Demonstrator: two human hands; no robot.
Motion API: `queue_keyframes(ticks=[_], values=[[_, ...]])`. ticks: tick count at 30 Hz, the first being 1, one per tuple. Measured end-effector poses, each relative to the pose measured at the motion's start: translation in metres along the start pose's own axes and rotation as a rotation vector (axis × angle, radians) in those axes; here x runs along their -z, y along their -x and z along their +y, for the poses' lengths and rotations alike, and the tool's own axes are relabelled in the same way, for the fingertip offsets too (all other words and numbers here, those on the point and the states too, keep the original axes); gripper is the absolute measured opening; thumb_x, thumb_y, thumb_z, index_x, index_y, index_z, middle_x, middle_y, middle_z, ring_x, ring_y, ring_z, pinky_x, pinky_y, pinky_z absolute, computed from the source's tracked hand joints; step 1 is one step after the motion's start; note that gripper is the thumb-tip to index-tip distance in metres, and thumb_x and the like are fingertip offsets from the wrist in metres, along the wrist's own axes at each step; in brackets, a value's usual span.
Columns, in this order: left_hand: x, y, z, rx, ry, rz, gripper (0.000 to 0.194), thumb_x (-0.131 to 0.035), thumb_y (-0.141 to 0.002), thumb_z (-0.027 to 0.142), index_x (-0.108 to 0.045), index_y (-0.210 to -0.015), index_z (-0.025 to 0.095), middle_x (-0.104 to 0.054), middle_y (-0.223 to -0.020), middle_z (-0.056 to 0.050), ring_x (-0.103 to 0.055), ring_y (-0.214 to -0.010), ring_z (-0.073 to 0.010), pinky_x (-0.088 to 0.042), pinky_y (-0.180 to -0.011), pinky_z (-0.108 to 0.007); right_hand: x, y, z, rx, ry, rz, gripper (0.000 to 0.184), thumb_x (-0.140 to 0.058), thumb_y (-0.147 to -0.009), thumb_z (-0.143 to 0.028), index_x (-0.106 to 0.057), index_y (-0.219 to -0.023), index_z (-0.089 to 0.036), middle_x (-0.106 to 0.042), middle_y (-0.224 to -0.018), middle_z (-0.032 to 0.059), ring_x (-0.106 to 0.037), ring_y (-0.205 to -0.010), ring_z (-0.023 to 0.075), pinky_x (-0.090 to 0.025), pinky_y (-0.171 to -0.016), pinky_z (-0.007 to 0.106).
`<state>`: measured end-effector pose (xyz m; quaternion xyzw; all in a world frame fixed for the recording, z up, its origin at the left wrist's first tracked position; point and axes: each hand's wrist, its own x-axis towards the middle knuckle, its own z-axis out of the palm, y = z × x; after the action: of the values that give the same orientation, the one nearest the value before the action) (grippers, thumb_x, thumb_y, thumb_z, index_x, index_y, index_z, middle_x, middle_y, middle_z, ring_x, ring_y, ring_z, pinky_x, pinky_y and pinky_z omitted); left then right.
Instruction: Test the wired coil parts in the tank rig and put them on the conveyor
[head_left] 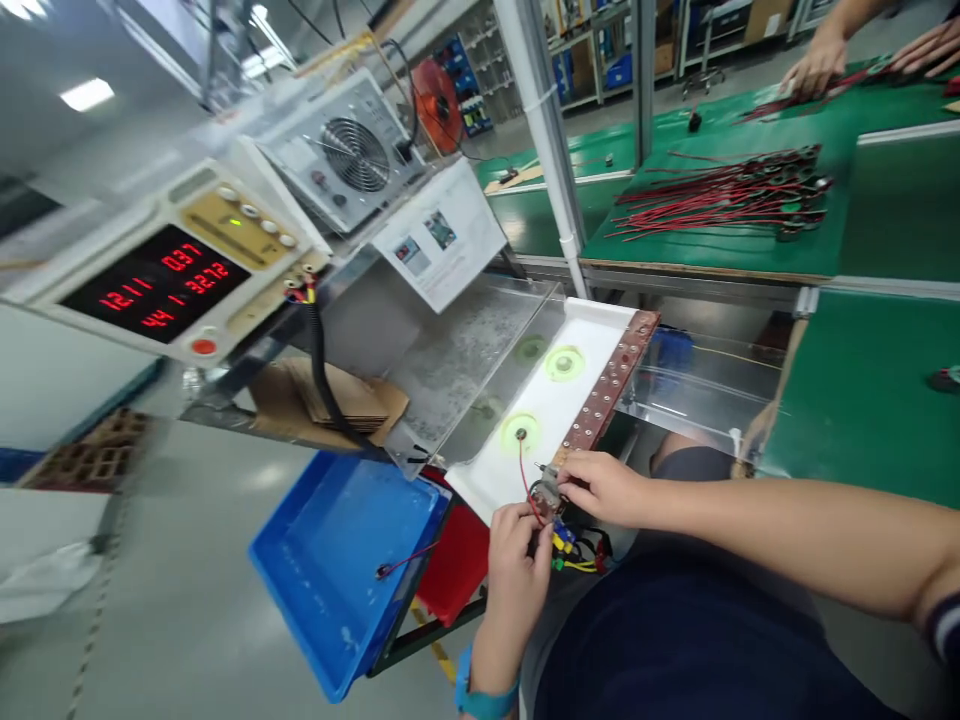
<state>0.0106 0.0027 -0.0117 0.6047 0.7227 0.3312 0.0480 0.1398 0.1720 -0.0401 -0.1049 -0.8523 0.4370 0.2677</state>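
Observation:
My left hand (516,556) and my right hand (606,486) are both closed round a small metal part (545,495) with a red wire (522,470), at the near end of a white tray (577,330). The red wire runs from the part to a green round pad (520,432) on the tray. A second green pad (564,362) lies farther along. A brown strip with holes (611,380) runs down the tray's right edge. Coloured clips and wires (574,552) hang just below my hands.
A tester with red digits (161,285) and a fan unit (352,155) stand at left. A blue bin (337,565) holding one red wire and a red bin (457,570) sit below. Several red wires (735,190) lie on the green bench (877,380). Another person's hands (817,65) work far right.

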Motion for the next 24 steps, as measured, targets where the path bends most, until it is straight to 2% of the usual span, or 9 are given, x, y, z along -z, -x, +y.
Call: queue_keyframes(ticks=[5, 12, 17, 24], values=[[0.001, 0.002, 0.002, 0.054, 0.007, 0.002, 0.012, -0.054, -0.095, 0.016, -0.059, -0.085, 0.02, -0.062, -0.095, -0.008, -0.056, -0.095, -0.0227, -0.05, -0.082, -0.038, 0.0, 0.0, -0.001, -0.028, 0.001, -0.009, 0.013, -0.054, -0.088, -0.008, -0.061, -0.082, -0.018, -0.061, -0.079, 0.0033, -0.057, -0.075, 0.0152, -0.046, -0.072, 0.027], [0.0, 0.003, 0.0, 0.054, -0.015, -0.027, 0.013, -0.052, -0.096, 0.015, -0.056, -0.085, 0.021, -0.061, -0.094, -0.008, -0.055, -0.093, -0.0226, -0.049, -0.079, -0.036, 0.002, -0.002, 0.004, -0.025, 0.047, -0.012, 0.012, -0.054, -0.089, -0.009, -0.061, -0.084, -0.017, -0.061, -0.081, 0.0041, -0.057, -0.076, 0.0152, -0.046, -0.073, 0.027], [0.001, 0.002, -0.002, -0.01, -0.036, 0.001, 0.013, -0.053, -0.096, 0.015, -0.057, -0.085, 0.022, -0.062, -0.094, -0.007, -0.056, -0.091, -0.0221, -0.049, -0.079, -0.036, 0.006, -0.011, 0.012, -0.018, 0.093, 0.022, 0.009, -0.057, -0.089, -0.011, -0.064, -0.089, -0.015, -0.064, -0.086, 0.006, -0.06, -0.081, 0.0158, -0.048, -0.078, 0.028], [-0.004, 0.002, -0.022, -0.11, -0.027, 0.051, 0.011, -0.058, -0.094, 0.022, -0.062, -0.084, 0.024, -0.066, -0.091, -0.006, -0.061, -0.089, -0.0223, -0.051, -0.077, -0.034, 0.013, -0.021, 0.023, -0.062, 0.243, 0.059, 0.007, -0.059, -0.088, -0.012, -0.065, -0.089, -0.014, -0.066, -0.088, 0.0061, -0.062, -0.083, 0.0159, -0.049, -0.078, 0.026]])
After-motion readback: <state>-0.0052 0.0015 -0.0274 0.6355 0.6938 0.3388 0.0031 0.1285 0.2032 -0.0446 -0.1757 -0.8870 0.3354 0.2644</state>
